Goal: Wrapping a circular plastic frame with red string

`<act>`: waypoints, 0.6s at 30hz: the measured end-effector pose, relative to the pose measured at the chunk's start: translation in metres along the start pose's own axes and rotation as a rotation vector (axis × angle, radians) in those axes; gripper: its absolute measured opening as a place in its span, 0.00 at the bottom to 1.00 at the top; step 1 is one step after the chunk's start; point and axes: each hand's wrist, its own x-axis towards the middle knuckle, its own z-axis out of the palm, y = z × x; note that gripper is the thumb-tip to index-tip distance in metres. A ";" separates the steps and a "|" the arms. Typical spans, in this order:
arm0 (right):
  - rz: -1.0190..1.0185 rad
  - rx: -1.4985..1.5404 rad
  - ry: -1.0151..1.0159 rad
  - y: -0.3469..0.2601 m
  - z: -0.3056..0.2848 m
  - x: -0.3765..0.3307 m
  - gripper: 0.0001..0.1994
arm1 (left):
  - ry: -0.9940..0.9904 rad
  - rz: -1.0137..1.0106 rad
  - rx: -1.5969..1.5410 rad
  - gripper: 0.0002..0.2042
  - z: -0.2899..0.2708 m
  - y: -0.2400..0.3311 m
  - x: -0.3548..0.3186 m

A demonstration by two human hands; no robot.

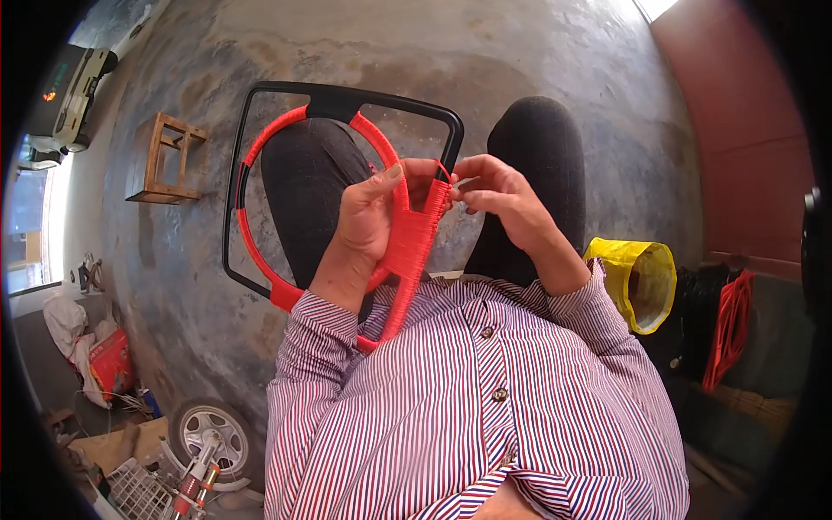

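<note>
A black tubular frame (403, 103) with rounded corners lies tilted across my lap, mostly over my left thigh. Inside it is a ring wound in red cord (257, 143), and a wide red-wound band (410, 238) joins the ring to the frame's right side. My left hand (362, 221) is closed round the red-wound ring, thumb on top, with its other fingers partly hidden behind. Bent fingers of my right hand (513, 206) pinch at the band's upper end, where a thin loop of red cord (442, 168) rises against bare black tube.
A wooden stool (165, 160) stands on the concrete floor at left. A spoked wheel (211, 438) and a red-and-white sack (108, 364) are at lower left. To my right are a yellow container (637, 282) and a hanging red cord bundle (728, 329).
</note>
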 end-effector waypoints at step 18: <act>0.076 -0.385 -0.098 0.015 0.013 0.007 0.22 | -0.116 0.059 -0.004 0.30 0.000 0.005 -0.004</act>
